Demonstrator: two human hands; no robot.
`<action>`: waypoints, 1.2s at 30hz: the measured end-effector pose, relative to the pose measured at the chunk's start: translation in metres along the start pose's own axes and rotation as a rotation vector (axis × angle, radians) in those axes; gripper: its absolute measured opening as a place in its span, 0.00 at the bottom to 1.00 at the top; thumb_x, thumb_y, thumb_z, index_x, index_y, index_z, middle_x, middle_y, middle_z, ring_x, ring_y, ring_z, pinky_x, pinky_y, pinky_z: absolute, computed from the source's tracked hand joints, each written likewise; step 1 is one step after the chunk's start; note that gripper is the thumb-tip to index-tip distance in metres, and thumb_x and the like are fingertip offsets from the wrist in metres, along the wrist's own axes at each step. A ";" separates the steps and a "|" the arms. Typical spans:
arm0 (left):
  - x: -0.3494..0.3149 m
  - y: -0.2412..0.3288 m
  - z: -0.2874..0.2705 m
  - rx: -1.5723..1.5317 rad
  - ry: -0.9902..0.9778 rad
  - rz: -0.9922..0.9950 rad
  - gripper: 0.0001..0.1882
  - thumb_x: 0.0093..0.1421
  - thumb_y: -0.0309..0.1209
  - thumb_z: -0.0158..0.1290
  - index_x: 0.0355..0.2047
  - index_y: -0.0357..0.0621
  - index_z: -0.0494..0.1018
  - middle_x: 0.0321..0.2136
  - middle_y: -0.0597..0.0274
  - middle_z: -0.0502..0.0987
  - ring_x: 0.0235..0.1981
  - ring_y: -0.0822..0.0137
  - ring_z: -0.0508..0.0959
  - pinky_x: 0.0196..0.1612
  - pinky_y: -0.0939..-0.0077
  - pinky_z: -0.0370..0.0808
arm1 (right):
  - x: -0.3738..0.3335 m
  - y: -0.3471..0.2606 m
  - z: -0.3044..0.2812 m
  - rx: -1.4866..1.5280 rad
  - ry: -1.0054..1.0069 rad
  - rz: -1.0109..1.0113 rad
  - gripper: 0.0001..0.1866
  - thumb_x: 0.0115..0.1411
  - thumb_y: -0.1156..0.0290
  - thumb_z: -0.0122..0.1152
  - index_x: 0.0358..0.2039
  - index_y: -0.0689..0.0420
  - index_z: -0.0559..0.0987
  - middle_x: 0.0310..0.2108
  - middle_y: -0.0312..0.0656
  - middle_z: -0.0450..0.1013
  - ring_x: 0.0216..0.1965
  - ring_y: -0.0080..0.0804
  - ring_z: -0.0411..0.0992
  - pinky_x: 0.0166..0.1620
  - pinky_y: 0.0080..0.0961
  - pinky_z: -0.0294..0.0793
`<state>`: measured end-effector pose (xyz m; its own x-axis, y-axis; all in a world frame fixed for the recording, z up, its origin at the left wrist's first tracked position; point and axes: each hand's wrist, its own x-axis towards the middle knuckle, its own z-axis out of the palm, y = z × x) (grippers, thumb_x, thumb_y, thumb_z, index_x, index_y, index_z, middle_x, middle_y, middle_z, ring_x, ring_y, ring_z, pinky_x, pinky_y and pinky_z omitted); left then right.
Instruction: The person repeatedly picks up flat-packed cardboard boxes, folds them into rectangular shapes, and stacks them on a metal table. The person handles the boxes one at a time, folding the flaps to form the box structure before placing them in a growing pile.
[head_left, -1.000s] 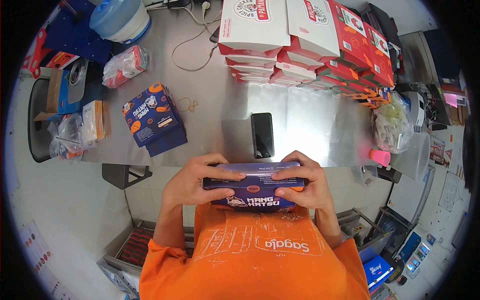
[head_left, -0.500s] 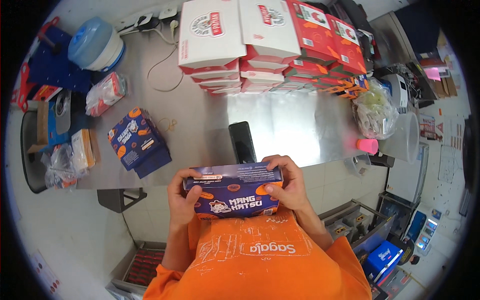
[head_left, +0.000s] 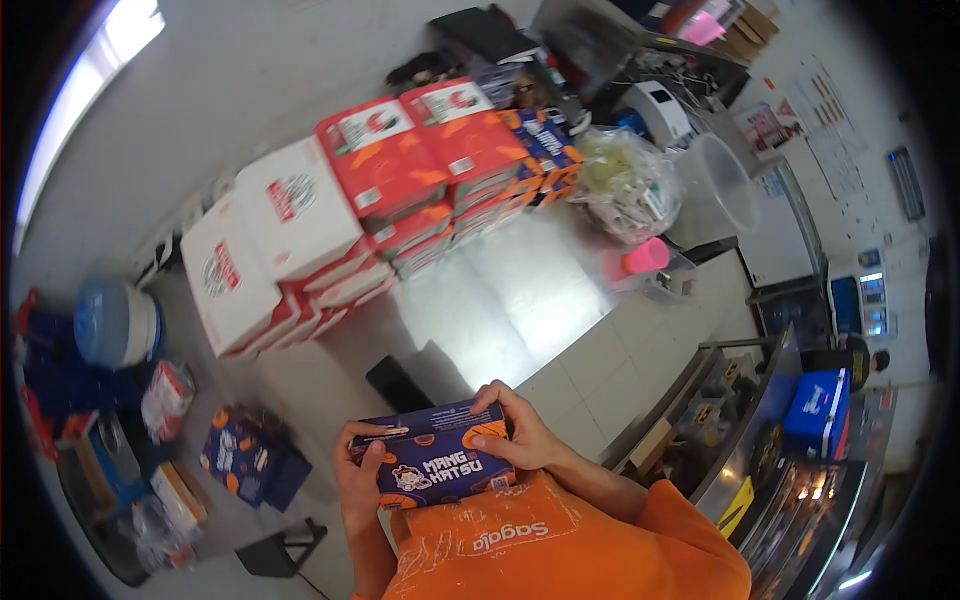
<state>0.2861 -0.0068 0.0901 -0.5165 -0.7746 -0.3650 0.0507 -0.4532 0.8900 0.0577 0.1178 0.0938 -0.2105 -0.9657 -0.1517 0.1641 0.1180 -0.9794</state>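
Note:
A dark blue cardboard food box with orange printed shapes is held up in front of my orange shirt, its printed side turned up toward me. My left hand grips its left end, thumb on the front face and fingers over the top edge. At the other end my right hand clasps it the same way. Just beyond the box, a black phone lies on the metal table. Further left, more blue boxes of this kind sit on the table.
Stacks of white boxes and red boxes stand at the back, with blue boxes beside them. A filled plastic bag, a pink cup and a clear tub are at the right. A blue-lidded container stands far left.
My view has swung to the right, so the table and stacks appear tilted and shifted left. Both hands still grip the blue box.

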 end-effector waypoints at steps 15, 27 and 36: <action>0.099 -0.006 0.132 0.077 0.030 -0.116 0.21 0.70 0.36 0.47 0.59 0.37 0.66 0.47 0.50 0.76 0.48 0.62 0.77 0.53 0.67 0.74 | 0.240 -0.030 -0.300 0.553 0.975 -0.290 0.12 0.59 0.69 0.66 0.40 0.59 0.74 0.34 0.35 0.71 0.32 0.20 0.70 0.32 0.19 0.71; 0.099 -0.030 0.176 0.076 0.147 -0.190 0.16 0.70 0.31 0.47 0.55 0.39 0.70 0.45 0.55 0.78 0.45 0.67 0.77 0.52 0.70 0.75 | 0.290 -0.021 -0.308 -1.003 0.788 -0.134 0.25 0.52 0.49 0.69 0.40 0.59 0.85 0.45 0.55 0.74 0.47 0.48 0.70 0.53 0.38 0.69; 0.106 -0.018 0.169 0.176 0.152 -0.132 0.17 0.70 0.35 0.48 0.54 0.38 0.70 0.44 0.55 0.78 0.45 0.66 0.78 0.51 0.70 0.75 | 0.289 -0.037 -0.319 -1.061 0.650 -0.140 0.27 0.58 0.48 0.64 0.47 0.57 0.83 0.45 0.57 0.73 0.50 0.52 0.67 0.55 0.43 0.67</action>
<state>0.0864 -0.0063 0.0820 -0.3742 -0.7769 -0.5063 -0.1647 -0.4816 0.8608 -0.3166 -0.0922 0.0438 -0.6493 -0.7281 0.2198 -0.6906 0.4433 -0.5715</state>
